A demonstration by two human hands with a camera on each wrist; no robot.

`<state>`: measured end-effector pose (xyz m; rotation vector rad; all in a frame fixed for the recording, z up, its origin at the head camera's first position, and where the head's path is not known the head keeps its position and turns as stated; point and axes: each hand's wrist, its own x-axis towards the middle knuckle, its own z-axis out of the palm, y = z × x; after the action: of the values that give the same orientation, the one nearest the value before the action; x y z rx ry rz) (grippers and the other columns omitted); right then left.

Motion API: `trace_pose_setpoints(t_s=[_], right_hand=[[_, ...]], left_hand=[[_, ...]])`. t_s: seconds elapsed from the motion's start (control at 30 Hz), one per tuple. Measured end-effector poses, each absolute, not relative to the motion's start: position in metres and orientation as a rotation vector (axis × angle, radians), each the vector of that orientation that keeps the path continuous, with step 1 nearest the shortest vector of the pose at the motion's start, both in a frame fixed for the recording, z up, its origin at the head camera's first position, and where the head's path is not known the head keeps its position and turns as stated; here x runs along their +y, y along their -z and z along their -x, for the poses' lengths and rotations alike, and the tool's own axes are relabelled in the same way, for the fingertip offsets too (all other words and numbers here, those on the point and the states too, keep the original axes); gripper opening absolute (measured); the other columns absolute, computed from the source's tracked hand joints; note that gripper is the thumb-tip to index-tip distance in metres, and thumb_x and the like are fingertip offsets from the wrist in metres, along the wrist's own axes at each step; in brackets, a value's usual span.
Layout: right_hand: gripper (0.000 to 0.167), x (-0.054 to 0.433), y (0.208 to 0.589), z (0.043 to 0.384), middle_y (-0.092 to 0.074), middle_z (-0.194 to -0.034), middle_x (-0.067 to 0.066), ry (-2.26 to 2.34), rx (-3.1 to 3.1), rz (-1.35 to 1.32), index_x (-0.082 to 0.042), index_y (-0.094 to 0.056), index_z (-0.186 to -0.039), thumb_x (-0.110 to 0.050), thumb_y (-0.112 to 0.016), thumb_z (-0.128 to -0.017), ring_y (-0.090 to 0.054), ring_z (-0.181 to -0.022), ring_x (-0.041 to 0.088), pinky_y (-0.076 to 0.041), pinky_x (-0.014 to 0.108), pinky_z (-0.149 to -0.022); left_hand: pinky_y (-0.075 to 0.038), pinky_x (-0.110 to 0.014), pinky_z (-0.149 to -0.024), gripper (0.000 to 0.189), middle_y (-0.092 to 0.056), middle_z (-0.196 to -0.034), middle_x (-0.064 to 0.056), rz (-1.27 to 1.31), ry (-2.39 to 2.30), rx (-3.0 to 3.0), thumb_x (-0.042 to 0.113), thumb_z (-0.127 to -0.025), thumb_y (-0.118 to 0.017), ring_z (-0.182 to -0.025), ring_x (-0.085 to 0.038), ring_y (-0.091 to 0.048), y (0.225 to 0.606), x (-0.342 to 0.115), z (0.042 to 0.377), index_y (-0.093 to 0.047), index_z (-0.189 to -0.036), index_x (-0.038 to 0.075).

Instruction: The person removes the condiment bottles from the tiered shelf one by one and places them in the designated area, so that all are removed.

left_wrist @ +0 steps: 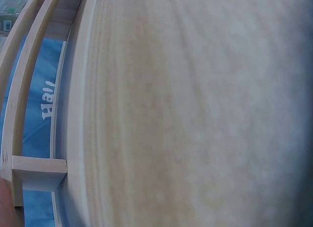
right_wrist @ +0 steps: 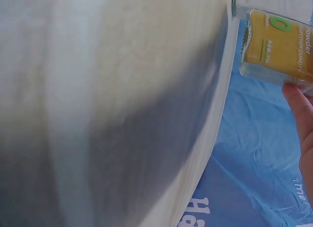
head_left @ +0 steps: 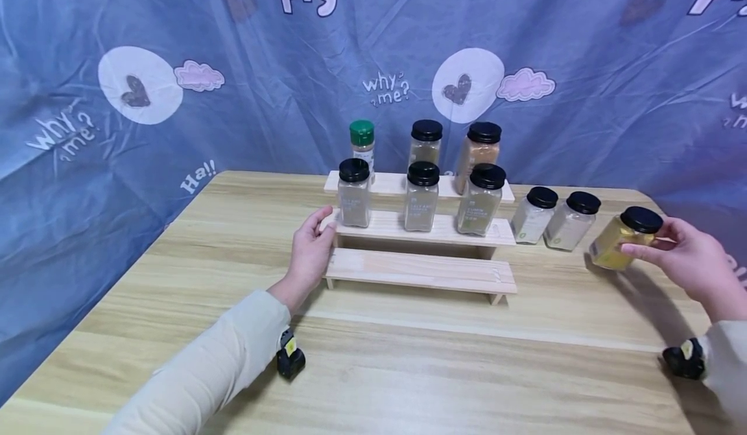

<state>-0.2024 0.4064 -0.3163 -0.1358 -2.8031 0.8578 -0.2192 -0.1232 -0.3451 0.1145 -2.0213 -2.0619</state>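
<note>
My right hand (head_left: 694, 257) holds a square glass spice jar of yellow powder (head_left: 615, 244) with a black lid, fingers and thumb on its sides. The jar is tilted, and its shadow falls on the table. In the right wrist view the yellow jar (right_wrist: 279, 43) shows a printed label beside a fingertip. A three-tier wooden spice rack (head_left: 420, 270) stands mid-table. My left hand (head_left: 309, 250) grips its left end, by the middle tier; in the left wrist view only a bit of finger (left_wrist: 6, 205) shows against the rack's wood (left_wrist: 36, 170).
Three black-lidded jars (head_left: 420, 205) stand on the middle tier. The back tier bears a green-capped bottle (head_left: 362, 140) and two black-lidded jars (head_left: 480, 150). Two pale-powder jars (head_left: 572, 224) stand on the table (head_left: 408, 370) right of the rack. Behind hangs a blue printed cloth (head_left: 292, 98).
</note>
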Motion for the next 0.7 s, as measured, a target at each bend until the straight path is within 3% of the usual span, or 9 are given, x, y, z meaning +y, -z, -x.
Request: trace_pose_setpoints(t_s=[0.13, 0.27, 0.53, 0.63, 0.7], right_hand=[[0.052, 0.407, 0.316, 0.210, -0.040, -0.071, -0.039, -0.826, -2.835, 0.166, -0.001, -0.049, -0.099, -0.043, -0.071, -0.078, -0.031, -0.065, -0.028, -0.034, 0.023, -0.065], [0.055, 0.407, 0.314, 0.218, -0.047, -0.074, -0.030, -0.810, -2.848, 0.167, 0.001, -0.049, -0.102, -0.043, -0.071, -0.078, -0.029, -0.065, -0.027, -0.033, 0.026, -0.068], [0.050, 0.407, 0.319, 0.226, -0.038, -0.070, -0.040, -0.860, -2.832, 0.121, 0.001, -0.048, -0.099, -0.039, -0.070, -0.080, -0.031, -0.064, -0.028, -0.033, 0.016, -0.057], [0.050, 0.409, 0.322, 0.229, -0.043, -0.071, -0.034, -0.818, -2.838, 0.124, 0.001, -0.049, -0.098, -0.040, -0.070, -0.080, -0.030, -0.066, -0.027, -0.033, 0.019, -0.060], [0.052, 0.410, 0.324, 0.231, -0.054, -0.073, -0.021, -0.790, -2.849, 0.136, 0.001, -0.048, -0.098, -0.042, -0.069, -0.080, -0.029, -0.067, -0.025, -0.032, 0.022, -0.062]], left_hand=[[-0.032, -0.014, -0.044, 0.040, -0.041, -0.060, 0.007, -0.108, 2.068, -2.021, 0.003, -0.090, -0.051, -0.048, -0.002, -0.037, 0.345, -0.123, 0.219, -0.050, -0.130, 0.002], [-0.032, -0.014, -0.044, 0.040, -0.042, -0.060, 0.007, -0.112, 2.082, -2.012, 0.003, -0.090, -0.051, -0.048, -0.002, -0.038, 0.345, -0.124, 0.219, -0.050, -0.130, 0.002], [-0.031, -0.014, -0.043, 0.039, -0.041, -0.060, 0.007, -0.097, 2.077, -2.011, 0.002, -0.090, -0.051, -0.047, -0.002, -0.037, 0.345, -0.123, 0.219, -0.051, -0.129, 0.001], [-0.031, -0.014, -0.043, 0.039, -0.040, -0.060, 0.007, -0.094, 2.067, -2.014, 0.002, -0.090, -0.051, -0.047, -0.002, -0.037, 0.344, -0.124, 0.218, -0.051, -0.129, 0.001], [-0.031, -0.014, -0.043, 0.039, -0.040, -0.060, 0.007, -0.098, 2.061, -2.021, 0.003, -0.090, -0.051, -0.047, -0.002, -0.036, 0.345, -0.124, 0.218, -0.050, -0.129, 0.001]])
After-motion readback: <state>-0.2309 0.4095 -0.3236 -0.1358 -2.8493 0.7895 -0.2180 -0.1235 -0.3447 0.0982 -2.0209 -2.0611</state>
